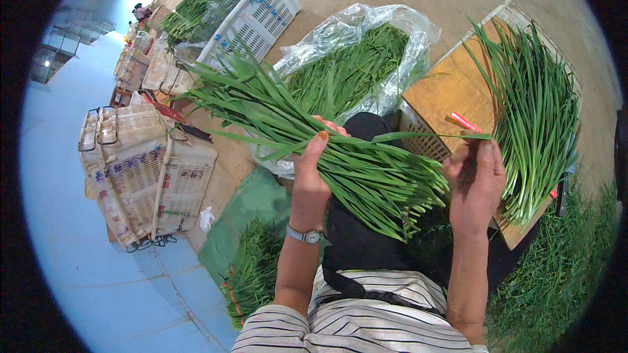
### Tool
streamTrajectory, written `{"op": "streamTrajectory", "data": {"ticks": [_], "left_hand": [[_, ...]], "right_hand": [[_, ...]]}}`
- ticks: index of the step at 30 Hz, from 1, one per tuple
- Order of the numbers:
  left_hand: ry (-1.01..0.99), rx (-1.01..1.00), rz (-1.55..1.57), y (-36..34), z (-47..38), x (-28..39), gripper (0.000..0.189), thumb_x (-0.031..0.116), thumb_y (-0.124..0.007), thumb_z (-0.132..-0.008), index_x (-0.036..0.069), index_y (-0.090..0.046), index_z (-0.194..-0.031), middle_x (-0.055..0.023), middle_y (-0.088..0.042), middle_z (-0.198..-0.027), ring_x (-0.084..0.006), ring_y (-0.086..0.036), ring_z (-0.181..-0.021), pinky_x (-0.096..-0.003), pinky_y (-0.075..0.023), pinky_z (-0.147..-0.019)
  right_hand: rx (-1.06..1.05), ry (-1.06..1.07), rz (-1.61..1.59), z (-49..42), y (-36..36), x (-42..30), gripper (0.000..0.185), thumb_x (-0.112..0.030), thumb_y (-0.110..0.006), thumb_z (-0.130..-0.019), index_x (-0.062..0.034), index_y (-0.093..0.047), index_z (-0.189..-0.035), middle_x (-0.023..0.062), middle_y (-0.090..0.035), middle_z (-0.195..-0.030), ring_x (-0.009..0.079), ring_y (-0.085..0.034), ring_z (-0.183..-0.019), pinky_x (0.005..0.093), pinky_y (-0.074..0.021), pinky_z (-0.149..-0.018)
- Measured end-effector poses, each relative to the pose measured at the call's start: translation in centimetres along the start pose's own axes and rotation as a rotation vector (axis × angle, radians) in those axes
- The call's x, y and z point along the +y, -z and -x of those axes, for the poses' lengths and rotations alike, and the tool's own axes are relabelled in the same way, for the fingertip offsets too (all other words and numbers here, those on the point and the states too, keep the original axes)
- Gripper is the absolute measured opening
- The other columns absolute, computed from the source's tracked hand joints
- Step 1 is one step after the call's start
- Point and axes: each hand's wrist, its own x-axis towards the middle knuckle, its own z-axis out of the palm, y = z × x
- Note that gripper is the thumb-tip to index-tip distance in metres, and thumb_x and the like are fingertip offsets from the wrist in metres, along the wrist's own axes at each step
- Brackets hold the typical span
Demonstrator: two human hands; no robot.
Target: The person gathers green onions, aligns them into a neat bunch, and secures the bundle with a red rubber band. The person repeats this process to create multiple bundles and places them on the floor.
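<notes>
My left hand (314,152) is closed around the middle of a big bunch of green leafy stalks, likely garlic chives (373,171), held over my lap. The leaf tips point up and left, the cut ends down and right. At the right, my right hand (478,171) pinches a single long leaf (431,135) that stretches across from the bunch. Just above its fingers a red strip with writing (465,121) lies on a wooden board (441,88). A loose pile of the same stalks (535,122) rests on the board's right part.
Ahead is an open clear plastic bag (412,19) of greens, with a white crate (260,14) of greens beyond. Stacked crates (147,171) stand left. Tied bundles (255,264) lie on green sheeting (245,206). A black-handled tool (562,198) is by the board; loose trimmings (549,274) lie right.
</notes>
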Motion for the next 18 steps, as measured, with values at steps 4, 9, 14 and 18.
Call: {"op": "streamTrajectory", "data": {"ticks": [4,9,14,18], "left_hand": [[0.016,0.014,0.061,0.3,-0.2,-0.1,0.029,0.009,-0.055,-0.091,0.005,-0.047,-0.119,-0.0074,-0.055,-0.105,-0.0214,-0.054,-0.101,-0.0396,-0.0452,-0.095],[0.027,0.051,0.074,0.4,-0.5,-0.4,0.027,0.011,-0.056,-0.092,0.007,-0.05,-0.118,-0.0055,-0.056,-0.104,-0.022,-0.054,-0.103,-0.0402,-0.0451,-0.096],[0.031,0.062,0.084,1.4,-0.9,-0.3,0.027,0.014,-0.056,-0.093,0.007,-0.05,-0.118,-0.0055,-0.056,-0.106,-0.0229,-0.054,-0.104,-0.04,-0.0446,-0.097],[0.042,0.047,0.099,1.3,-0.9,-0.3,0.026,0.013,-0.056,-0.093,0.007,-0.05,-0.118,-0.0045,-0.056,-0.105,-0.0232,-0.054,-0.103,-0.04,-0.0449,-0.097]], "right_hand": [[0.076,0.019,-0.027,0.4,2.7,-1.7,0.028,-0.025,-0.044,-0.101,-0.0017,-0.059,-0.106,-0.0022,-0.043,-0.062,0.0046,-0.034,-0.049,0.0201,-0.0263,-0.044],[0.073,0.132,0.108,0.6,2.5,-1.6,0.028,-0.014,-0.05,-0.095,0.0007,-0.055,-0.118,0.0011,-0.05,-0.077,0.0071,-0.044,-0.063,0.0211,-0.0348,-0.058],[0.03,0.225,0.455,1.4,2.9,-0.9,0.034,0.001,-0.062,-0.082,0.0,-0.055,-0.116,0.0053,-0.055,-0.102,0.0123,-0.053,-0.09,0.0259,-0.0437,-0.082],[-0.235,0.298,0.825,2.4,3.7,0.9,0.022,0.003,-0.067,-0.076,-0.0025,-0.06,-0.097,0.008,-0.058,-0.093,0.0187,-0.057,-0.079,0.0277,-0.0462,-0.072]]}}
